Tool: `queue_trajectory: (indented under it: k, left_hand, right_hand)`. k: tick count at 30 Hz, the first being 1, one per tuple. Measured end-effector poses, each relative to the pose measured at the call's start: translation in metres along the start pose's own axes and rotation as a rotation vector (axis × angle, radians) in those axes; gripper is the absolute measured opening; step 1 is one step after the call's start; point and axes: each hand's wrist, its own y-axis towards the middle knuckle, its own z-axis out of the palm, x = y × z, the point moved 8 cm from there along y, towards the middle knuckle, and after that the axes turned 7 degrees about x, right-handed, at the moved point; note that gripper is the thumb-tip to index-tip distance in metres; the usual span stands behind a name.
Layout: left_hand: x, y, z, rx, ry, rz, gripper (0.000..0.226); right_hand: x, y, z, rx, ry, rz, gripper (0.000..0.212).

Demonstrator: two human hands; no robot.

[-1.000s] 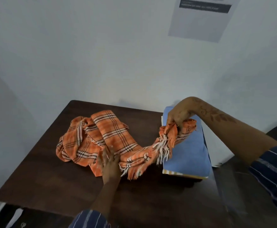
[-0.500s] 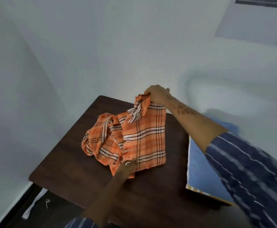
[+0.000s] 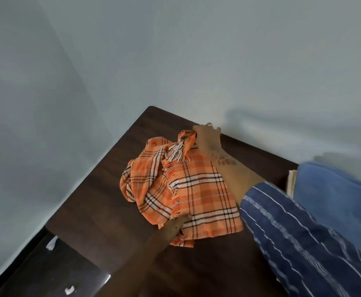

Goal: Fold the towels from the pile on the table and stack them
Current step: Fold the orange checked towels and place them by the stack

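First fold of orange towel [image 3: 199, 189] in hand: far fringed end is pinched by right hand [image 3: 207, 136], near edge apparently held by mostly hidden left hand [image 3: 181, 219]; next, ends need aligning & flattening on table [image 3: 102, 211].

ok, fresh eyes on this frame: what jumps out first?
The orange plaid towel, half folded and rumpled at its left, mid-table on the dark wooden table. The right hand grips its fringed far corner near the wall; the left hand is at its near edge. Folded blue towels sit at the table's right end.
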Motion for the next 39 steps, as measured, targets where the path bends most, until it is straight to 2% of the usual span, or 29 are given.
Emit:
queue_trajectory:
  k: [3, 5, 11, 16, 19, 22, 24, 26, 28, 31, 33, 34, 36, 37, 39]
  left_hand:
    - [-0.012, -0.010, 0.008, 0.009, -0.084, 0.035, 0.047]
    - [-0.007, -0.002, 0.003, -0.022, -0.138, 0.037, 0.035]
    - [-0.006, 0.001, 0.001, -0.067, -0.157, 0.078, 0.041]
    - [-0.016, -0.012, 0.012, -0.144, -0.046, 0.238, 0.041]
    - [-0.017, -0.024, 0.022, -0.305, -0.029, 0.296, 0.051]
    - [-0.016, -0.035, 0.027, -0.472, -0.077, 0.309, 0.055]
    - [-0.012, -0.041, 0.031, -0.523, -0.092, 0.270, 0.051]
    - [-0.011, -0.051, 0.034, -0.581, -0.116, 0.258, 0.045]
    - [-0.008, -0.064, 0.035, -0.655, -0.192, 0.312, 0.051]
    - [0.009, -0.094, 0.025, -0.888, -0.415, 0.424, 0.031]
    - [0.036, -0.093, 0.025, -0.967, -0.595, 0.296, 0.035]
    - [0.052, -0.081, 0.031, -0.890, -0.663, 0.176, 0.035]
    - [0.068, -0.061, 0.066, -0.544, -0.795, 0.005, 0.027]
    - [0.065, -0.054, 0.088, -0.369, -0.823, -0.015, 0.027]
    - [0.045, -0.047, 0.115, -0.158, -0.830, 0.045, 0.035]
  right_hand:
    - [-0.010, 0.003, 0.015, -0.089, 0.094, 0.057, 0.038]
    - [-0.023, -0.009, 0.023, -0.202, 0.204, 0.112, 0.039]
    - [-0.079, -0.092, 0.065, -0.314, 0.463, 0.361, 0.032]
    - [-0.109, -0.189, 0.091, -0.308, 0.619, 0.559, 0.042]
    - [-0.124, -0.238, 0.116, -0.233, 0.785, 0.730, 0.050]
    - [-0.134, -0.262, 0.149, -0.189, 1.231, 0.938, 0.064]
    - [-0.131, -0.266, 0.162, -0.163, 1.561, 1.016, 0.073]
    - [-0.118, -0.271, 0.154, -0.077, 1.807, 1.019, 0.057]
    - [-0.103, -0.273, 0.145, 0.100, 1.910, 0.976, 0.043]
    - [-0.084, -0.274, 0.130, 0.285, 2.013, 0.869, 0.029]
    - [-0.073, -0.273, 0.116, 0.331, 2.030, 0.820, 0.023]
    - [-0.068, -0.272, 0.110, 0.340, 2.029, 0.792, 0.024]
    - [-0.062, -0.270, 0.096, 0.355, 2.019, 0.743, 0.027]
    - [-0.059, -0.271, 0.088, 0.371, 2.013, 0.716, 0.028]
    - [-0.057, -0.274, 0.072, 0.411, 1.994, 0.648, 0.026]
